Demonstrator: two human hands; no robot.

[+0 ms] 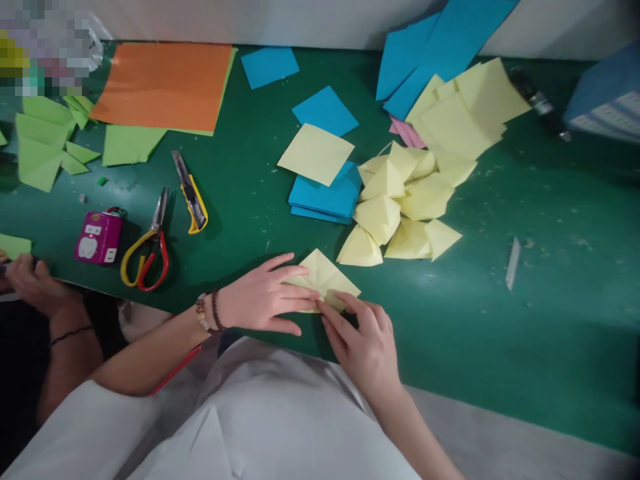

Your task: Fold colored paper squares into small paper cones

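A creased square of pale yellow paper (320, 270) lies near the table's front edge, one corner pointing away from me. My left hand (267, 297) rests flat on its left side, fingers spread. At the paper's near corner is my right hand (364, 333), its thumb and forefinger close together on the edge; whether they pinch the paper is hard to make out. Just beyond stand several folded yellow paper shapes (379, 219). A stack of blue paper squares (323, 200) lies behind, with a loose yellow square (317, 155) partly over it.
Scissors (157, 247), a box cutter (193, 200) and a purple box (99, 238) lie to the left. Orange sheets (165, 87) and green paper pieces (43, 143) are farther back. Yellow sheets (460, 113) and a pen (543, 107) lie back right. Another person's hand (37, 287) is at far left.
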